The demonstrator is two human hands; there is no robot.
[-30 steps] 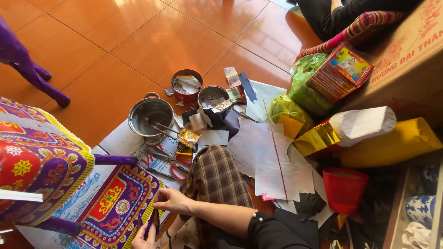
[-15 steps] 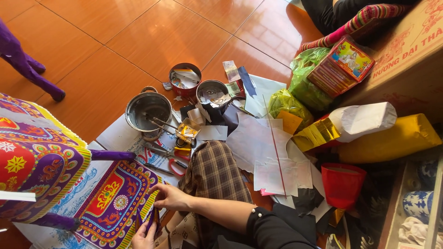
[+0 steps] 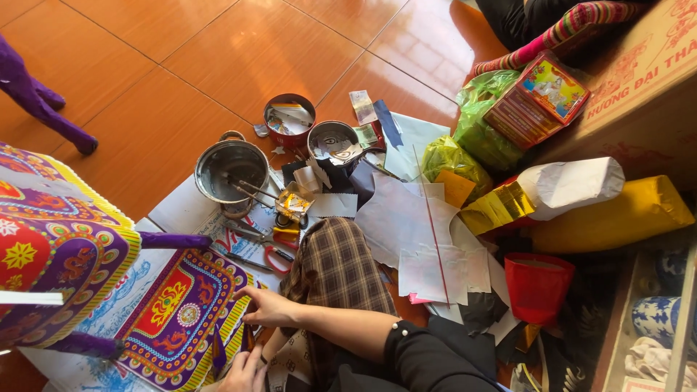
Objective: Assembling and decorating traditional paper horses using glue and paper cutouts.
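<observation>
Closest to me, at about six o'clock, my left hand [image 3: 245,370] is half cut off by the lower edge, so I cannot tell how its fingers are closed; it sits at the near edge of the patterned paper panel [image 3: 178,316], where a thin dark purple strip [image 3: 218,357] is standing up. My right hand [image 3: 270,308] lies just above it with the fingers flat and pressing on the right border of the panel, holding nothing, I think to keep the sheet from sliding on the printed paper under it. My knee in checked cloth [image 3: 337,272] is just beside this hand, at one o'clock from it.

At nine o'clock stands the decorated paper figure [image 3: 58,250], with a purple leg [image 3: 174,241] pointing toward the panel; most of its body is outside the view.

A little farther, at twelve o'clock, the red-handled scissors [image 3: 270,247] lie within easy reach, and behind them the steel pot [image 3: 231,168] with sticks leaning inside, maybe for glue, but the content is hard to see. Beyond are a red tin [image 3: 289,117] and a second steel tin [image 3: 332,141] with scraps.

At two o'clock are white paper pieces [image 3: 414,232], a red cup [image 3: 539,284], gold foil [image 3: 497,209] and green bags [image 3: 472,138]. Far at the top, another person's dark legs [image 3: 519,18] are only partly visible.
</observation>
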